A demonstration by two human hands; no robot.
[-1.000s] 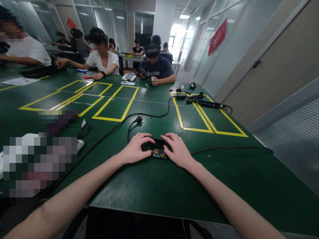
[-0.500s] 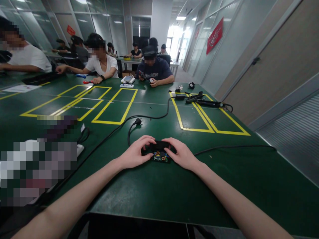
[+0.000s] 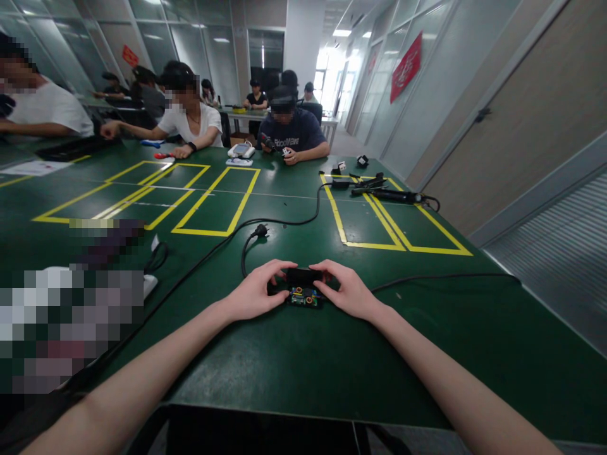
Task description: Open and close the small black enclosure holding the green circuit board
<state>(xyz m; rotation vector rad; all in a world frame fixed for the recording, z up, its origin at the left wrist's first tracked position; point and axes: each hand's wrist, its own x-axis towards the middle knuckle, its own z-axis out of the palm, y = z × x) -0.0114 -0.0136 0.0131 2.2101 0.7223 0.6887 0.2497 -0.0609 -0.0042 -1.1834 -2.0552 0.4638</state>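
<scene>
A small black device with coloured parts on its near edge point(image 3: 302, 287) lies on the green table point(image 3: 294, 360) in front of me. My left hand point(image 3: 256, 292) grips its left end with curled fingers. My right hand point(image 3: 348, 292) grips its right end the same way, fingertips on the top edge. Both forearms reach in from the near edge of the table.
A black cable with a plug point(image 3: 260, 231) runs across the table behind the device. Another thin cable point(image 3: 441, 276) leads off to the right. Yellow tape rectangles point(image 3: 222, 202) mark the tabletop. Black tools point(image 3: 379, 189) lie at far right. Several people sit at the far side.
My fingers have drawn in from lying flat beside the device to gripping its two ends. The view has shifted slightly.
</scene>
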